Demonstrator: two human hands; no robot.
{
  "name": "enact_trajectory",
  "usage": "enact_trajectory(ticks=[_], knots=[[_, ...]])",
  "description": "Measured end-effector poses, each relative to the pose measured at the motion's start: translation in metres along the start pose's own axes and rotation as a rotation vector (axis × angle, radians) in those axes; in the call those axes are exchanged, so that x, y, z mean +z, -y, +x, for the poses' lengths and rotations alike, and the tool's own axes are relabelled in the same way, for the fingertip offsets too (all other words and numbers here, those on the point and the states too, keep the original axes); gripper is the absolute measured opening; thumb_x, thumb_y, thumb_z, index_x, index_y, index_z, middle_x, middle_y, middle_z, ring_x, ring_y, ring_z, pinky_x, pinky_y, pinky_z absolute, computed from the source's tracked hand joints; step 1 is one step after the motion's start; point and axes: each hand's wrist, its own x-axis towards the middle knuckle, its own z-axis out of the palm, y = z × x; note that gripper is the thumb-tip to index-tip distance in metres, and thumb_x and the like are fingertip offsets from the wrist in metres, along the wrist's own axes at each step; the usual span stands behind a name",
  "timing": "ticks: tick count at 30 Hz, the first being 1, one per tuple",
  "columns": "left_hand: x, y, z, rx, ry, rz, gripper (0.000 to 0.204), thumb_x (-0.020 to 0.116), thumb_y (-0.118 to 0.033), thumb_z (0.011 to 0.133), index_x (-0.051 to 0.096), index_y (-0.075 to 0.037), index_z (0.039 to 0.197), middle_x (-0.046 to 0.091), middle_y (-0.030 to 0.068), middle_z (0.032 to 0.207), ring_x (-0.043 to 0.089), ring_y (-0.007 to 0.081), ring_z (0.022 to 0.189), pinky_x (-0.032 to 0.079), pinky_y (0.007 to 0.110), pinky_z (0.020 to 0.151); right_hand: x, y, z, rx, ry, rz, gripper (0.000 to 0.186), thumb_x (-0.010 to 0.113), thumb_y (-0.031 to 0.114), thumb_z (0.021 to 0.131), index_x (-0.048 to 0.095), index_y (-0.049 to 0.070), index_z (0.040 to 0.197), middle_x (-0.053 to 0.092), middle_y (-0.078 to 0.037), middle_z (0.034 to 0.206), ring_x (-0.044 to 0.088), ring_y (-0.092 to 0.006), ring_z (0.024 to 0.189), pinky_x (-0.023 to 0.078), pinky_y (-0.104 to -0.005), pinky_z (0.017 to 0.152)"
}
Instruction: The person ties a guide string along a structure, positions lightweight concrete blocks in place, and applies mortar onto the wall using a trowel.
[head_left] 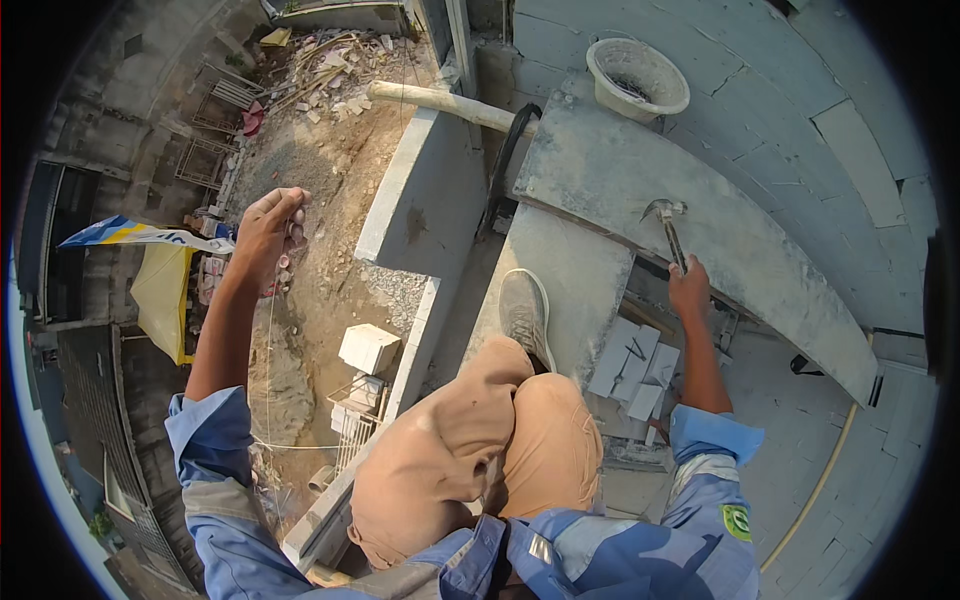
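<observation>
My right hand (689, 290) is wrapped round the dark handle of a claw hammer (673, 236). Its metal head lies over the long grey board (620, 180) on the right; whether it touches the board I cannot tell. Out to the left, my left hand (272, 225) is raised in front of the ground far below, its fingers pressed together in a pinch. Below that hand a thin string (271, 350) runs downward; what is between the fingers is too small to make out.
My shoe (524, 312) rests on a second, lower board (560, 265). A whitish bucket (638, 80) stands at the board's far end, near a wooden pole (440, 103). Left of me, past a low wall (400, 210), is a deep drop. A block wall (800, 120) rises at right.
</observation>
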Motion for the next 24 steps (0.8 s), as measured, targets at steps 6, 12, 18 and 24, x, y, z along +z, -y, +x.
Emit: enact_trajectory(ticks=[6, 12, 18, 24], knots=[[0.049, -0.063, 0.109, 0.013, 0.121, -0.087, 0.02, 0.058, -0.029, 0.1, 0.064, -0.01, 0.102, 0.053, -0.0082, 0.074, 0.048, 0.0022, 0.061, 0.043, 0.02, 0.061, -0.04, -0.041, 0.095, -0.102, 0.065, -0.244, 0.038, 0.062, 0.027, 0.093, 0.06, 0.006, 0.125, 0.062, -0.022, 0.114, 0.061, -0.0395, 0.106, 0.049, -0.0473, 0.089], [0.096, -0.095, 0.2, 0.034, 0.086, -0.123, 0.019, 0.057, -0.027, 0.101, 0.063, -0.009, 0.104, 0.05, -0.0083, 0.076, 0.044, 0.0028, 0.06, 0.039, 0.02, 0.06, -0.016, -0.071, 0.16, 0.017, 0.218, -0.365, 0.051, 0.057, 0.035, 0.096, 0.052, 0.003, 0.136, 0.054, -0.023, 0.13, 0.049, -0.0401, 0.126, 0.043, -0.0488, 0.101], [0.139, -0.114, 0.254, 0.029, 0.133, -0.057, 0.026, 0.059, -0.033, 0.099, 0.065, -0.008, 0.099, 0.051, -0.0057, 0.077, 0.046, 0.0042, 0.067, 0.04, 0.02, 0.062, 0.012, -0.112, 0.158, 0.149, 0.38, -0.174, 0.087, 0.051, 0.058, 0.094, 0.018, 0.007, 0.156, 0.015, -0.034, 0.157, 0.017, -0.0471, 0.146, 0.021, -0.051, 0.118], [0.143, -0.11, 0.305, -0.025, 0.062, 0.057, 0.027, 0.058, -0.03, 0.1, 0.066, -0.005, 0.095, 0.054, -0.0019, 0.074, 0.049, 0.007, 0.06, 0.041, 0.023, 0.056, 0.011, -0.104, 0.175, 0.15, 0.6, -0.105, 0.097, 0.055, 0.061, 0.09, 0.009, 0.008, 0.157, 0.005, -0.033, 0.159, 0.009, -0.0464, 0.148, 0.016, -0.0512, 0.119]])
